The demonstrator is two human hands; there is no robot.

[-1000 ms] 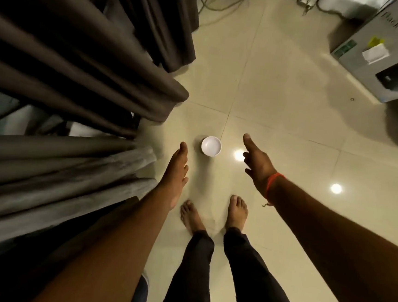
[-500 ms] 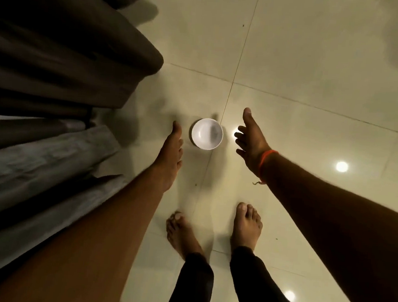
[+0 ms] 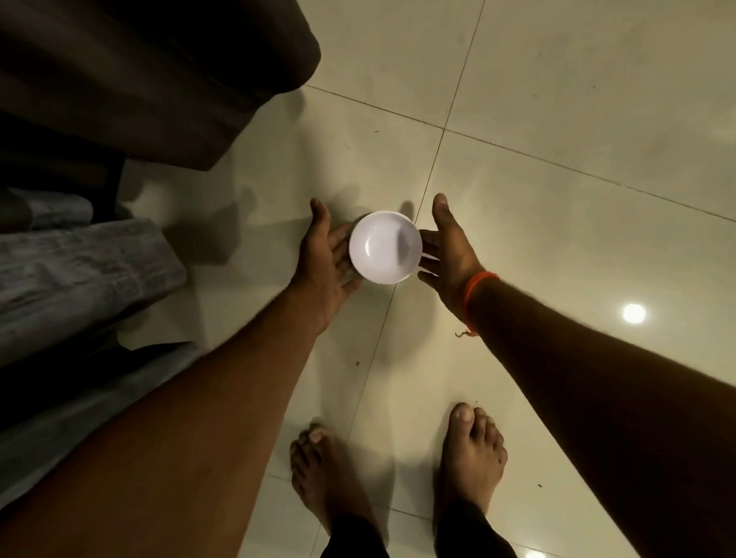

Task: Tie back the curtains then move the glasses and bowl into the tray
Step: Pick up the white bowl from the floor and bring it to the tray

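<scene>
Tiled floor [image 3: 551, 94] under everything; dark curtains [image 3: 110, 56] hang well left of left hand [image 3: 324, 252]. Small white bowl [image 3: 385, 247] sits on floor btwn both hands. Left hand apart, fingers straight, touching bowl's side; right hand [image 3: 448, 252] apart, fingertips at its rim.

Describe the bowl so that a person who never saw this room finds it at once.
Start from the dark curtains on the left, then look right over the pale tiled floor. The bowl sits between the left hand and right hand. It is the only white, round thing there.
</scene>
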